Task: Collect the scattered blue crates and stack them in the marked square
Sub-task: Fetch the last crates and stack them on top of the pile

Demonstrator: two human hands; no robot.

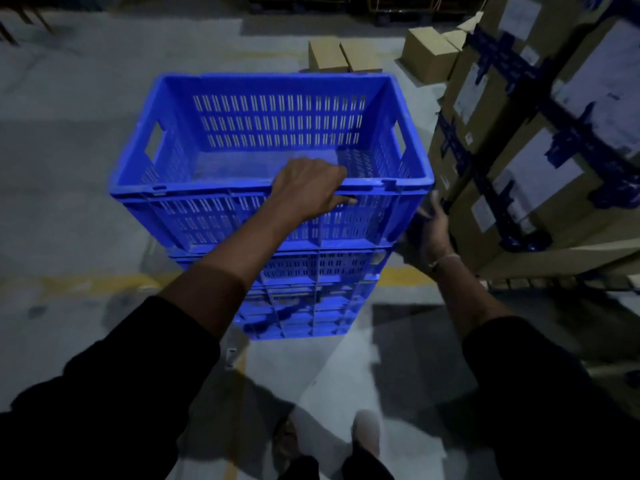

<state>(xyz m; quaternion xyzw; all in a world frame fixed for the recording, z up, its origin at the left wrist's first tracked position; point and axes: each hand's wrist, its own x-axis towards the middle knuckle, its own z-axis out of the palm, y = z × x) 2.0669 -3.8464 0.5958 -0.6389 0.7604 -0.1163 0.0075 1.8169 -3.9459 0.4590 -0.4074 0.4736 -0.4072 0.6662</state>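
Note:
A stack of blue slotted crates stands on the floor in front of me. The empty top crate (pixel 270 133) sits upright on the lower crates (pixel 304 292). My left hand (pixel 308 188) grips the near rim of the top crate, fingers curled over the edge and thumb on the outer wall. My right hand (pixel 431 226) is at the crate's near right corner with fingers spread and relaxed; whether it touches the crate I cannot tell. Yellow floor lines (pixel 100 284) run under and beside the stack.
Tall stacks of strapped cardboard boxes (pixel 540 140) on a pallet stand close on the right. Smaller cardboard boxes (pixel 341 55) lie on the floor behind the crates. Grey concrete floor (pixel 69 140) spreads to the left. My feet (pixel 365 434) are at the bottom.

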